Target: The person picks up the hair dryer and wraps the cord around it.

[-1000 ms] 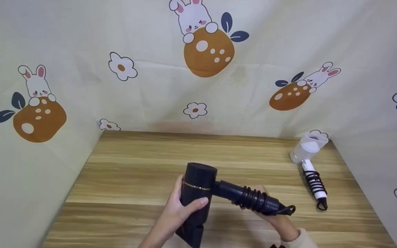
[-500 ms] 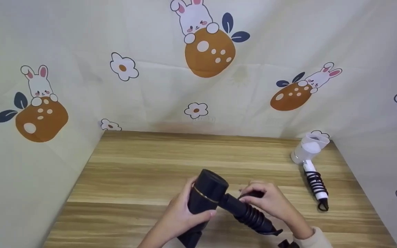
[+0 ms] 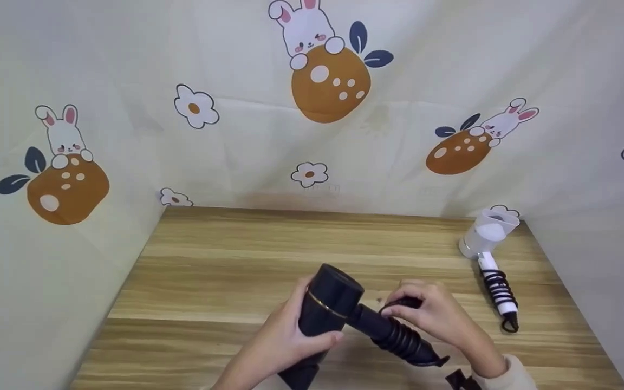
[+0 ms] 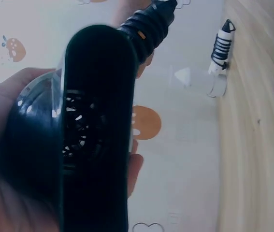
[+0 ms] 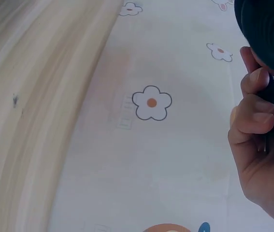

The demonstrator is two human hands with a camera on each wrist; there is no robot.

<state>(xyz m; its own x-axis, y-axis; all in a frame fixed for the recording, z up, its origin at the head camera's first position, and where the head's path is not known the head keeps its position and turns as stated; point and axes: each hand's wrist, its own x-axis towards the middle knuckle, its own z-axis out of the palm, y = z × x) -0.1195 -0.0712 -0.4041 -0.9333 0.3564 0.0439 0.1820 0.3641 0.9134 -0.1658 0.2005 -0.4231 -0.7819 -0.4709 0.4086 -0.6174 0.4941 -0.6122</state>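
Note:
My left hand (image 3: 285, 336) grips a black hair dryer (image 3: 336, 290) by its barrel, thumb across the near side. The nozzle points down toward me, and its wide slot fills much of the left wrist view. A black cord (image 3: 403, 342) is coiled round the dryer's handle, which slopes down to the right. Just above that handle, my right hand (image 3: 434, 311) pinches the cord's black plug (image 5: 273, 96); metal prongs show in the right wrist view. Fingers hide part of the plug in the head view.
A white hair dryer (image 3: 488, 238) with a black cord round its handle lies at the back right of the wooden table (image 3: 225, 244). Printed cloth walls (image 3: 236, 141) rise at the back and sides. A small dark object (image 3: 461, 380) sits by the right sleeve.
The right hand has come from behind the handle to above it and now pinches the plug. The black dryer has tilted, its handle swinging lower. The white dryer has stayed put.

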